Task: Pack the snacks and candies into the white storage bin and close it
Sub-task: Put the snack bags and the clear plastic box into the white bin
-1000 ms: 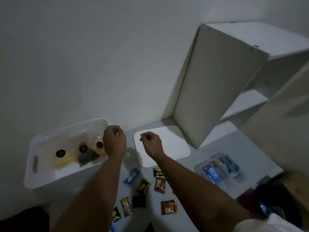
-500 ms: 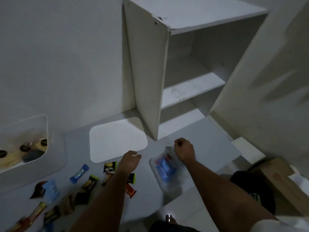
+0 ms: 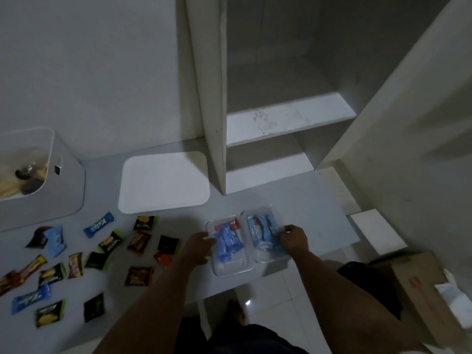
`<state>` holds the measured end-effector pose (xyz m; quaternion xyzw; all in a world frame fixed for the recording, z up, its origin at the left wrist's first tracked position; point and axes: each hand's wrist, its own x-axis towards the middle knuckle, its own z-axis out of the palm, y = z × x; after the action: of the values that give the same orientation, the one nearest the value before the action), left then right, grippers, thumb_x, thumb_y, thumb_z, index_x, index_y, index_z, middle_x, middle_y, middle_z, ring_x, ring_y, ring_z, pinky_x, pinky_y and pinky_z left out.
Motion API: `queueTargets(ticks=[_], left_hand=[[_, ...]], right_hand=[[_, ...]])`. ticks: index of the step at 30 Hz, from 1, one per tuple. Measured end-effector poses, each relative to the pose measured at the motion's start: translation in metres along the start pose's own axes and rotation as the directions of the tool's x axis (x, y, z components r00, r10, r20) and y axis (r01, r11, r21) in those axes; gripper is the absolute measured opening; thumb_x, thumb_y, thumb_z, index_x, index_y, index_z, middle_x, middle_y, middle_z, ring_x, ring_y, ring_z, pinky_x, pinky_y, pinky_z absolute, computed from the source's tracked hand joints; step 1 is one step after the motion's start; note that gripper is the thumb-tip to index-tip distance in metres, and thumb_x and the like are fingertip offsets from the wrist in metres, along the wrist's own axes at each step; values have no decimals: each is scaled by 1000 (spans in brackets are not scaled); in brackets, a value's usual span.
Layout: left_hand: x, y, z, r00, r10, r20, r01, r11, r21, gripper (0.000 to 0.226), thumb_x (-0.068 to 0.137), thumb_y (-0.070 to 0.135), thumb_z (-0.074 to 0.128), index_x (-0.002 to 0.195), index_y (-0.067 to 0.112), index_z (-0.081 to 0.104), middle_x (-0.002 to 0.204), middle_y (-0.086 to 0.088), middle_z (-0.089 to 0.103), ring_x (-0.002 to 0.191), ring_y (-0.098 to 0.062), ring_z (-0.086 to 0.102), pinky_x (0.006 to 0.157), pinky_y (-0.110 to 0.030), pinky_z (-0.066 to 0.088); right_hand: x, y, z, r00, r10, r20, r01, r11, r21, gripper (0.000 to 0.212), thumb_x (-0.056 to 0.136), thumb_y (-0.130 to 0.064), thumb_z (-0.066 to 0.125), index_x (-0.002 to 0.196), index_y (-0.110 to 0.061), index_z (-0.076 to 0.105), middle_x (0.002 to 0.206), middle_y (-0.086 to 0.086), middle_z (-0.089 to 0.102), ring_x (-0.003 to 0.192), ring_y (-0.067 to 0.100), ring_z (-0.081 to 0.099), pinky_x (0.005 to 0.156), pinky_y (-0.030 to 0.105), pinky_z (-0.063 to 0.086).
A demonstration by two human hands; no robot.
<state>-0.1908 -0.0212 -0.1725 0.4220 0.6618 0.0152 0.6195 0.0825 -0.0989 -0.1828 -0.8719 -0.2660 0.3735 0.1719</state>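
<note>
Risk, head view: the two clear trays (image 3: 245,241) of blue packets sit near the tabletop (image 3: 306,200) front edge at 6 o'clock; an uneven lift could spill them or drop one. Left hand (image 3: 198,247) curls its grip on the left tray's side; right hand (image 3: 293,240) pinches the right tray's rim. White storage bin (image 3: 63,185) stands open at 9 o'clock, lid (image 3: 163,182) flat at 11, loose candies (image 3: 102,249) between.
</note>
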Motion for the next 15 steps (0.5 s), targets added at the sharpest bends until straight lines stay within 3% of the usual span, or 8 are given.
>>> queueTargets(ticks=[3, 6, 7, 10, 15], left_hand=[[-8, 3, 1, 998, -49, -34, 45, 993, -111, 22, 97, 18, 65, 119, 16, 62, 99, -12, 67, 80, -23, 65, 70, -34, 54], [-13, 1, 3, 998, -48, -40, 41, 985, -169, 13, 98, 23, 65, 109, 17, 62, 100, -12, 66, 82, -22, 64, 74, -35, 55], [-13, 0, 3, 998, -50, -48, 39, 978, -203, 16, 98, 25, 65, 109, 14, 63, 101, -12, 66, 84, -22, 64, 78, -37, 56], [-15, -2, 4, 996, -77, -46, 59, 950, -307, 36, 97, 42, 64, 110, 9, 64, 104, -13, 69, 91, -28, 68, 85, -42, 58], [-21, 0, 10, 996, -78, -50, 54, 924, -377, 59, 92, 67, 54, 104, 10, 66, 101, -13, 73, 91, -29, 72, 71, -36, 59]], right_hand=[[14, 11, -14, 1000, 24, 13, -24, 998, 49, 23, 86, -20, 64, 98, -7, 78, 100, 19, 77, 94, 38, 72, 86, 45, 59], [23, 5, -34, 1000, -10, 25, 6, 990, 140, 23, 75, -29, 63, 81, -13, 78, 83, 16, 77, 79, 37, 75, 74, 55, 62], [14, -8, -42, 999, -19, 37, 12, 982, 189, 18, 80, -24, 66, 80, -10, 77, 81, 17, 76, 75, 37, 74, 69, 53, 63], [-3, -38, -46, 985, -46, 166, 1, 964, 265, 12, 92, 3, 61, 95, 8, 72, 81, 20, 71, 61, 30, 68, 43, 29, 55], [-27, -60, -8, 952, -143, 269, 96, 979, 182, 12, 90, -9, 65, 87, -5, 76, 83, 19, 74, 63, 30, 69, 47, 30, 54]])
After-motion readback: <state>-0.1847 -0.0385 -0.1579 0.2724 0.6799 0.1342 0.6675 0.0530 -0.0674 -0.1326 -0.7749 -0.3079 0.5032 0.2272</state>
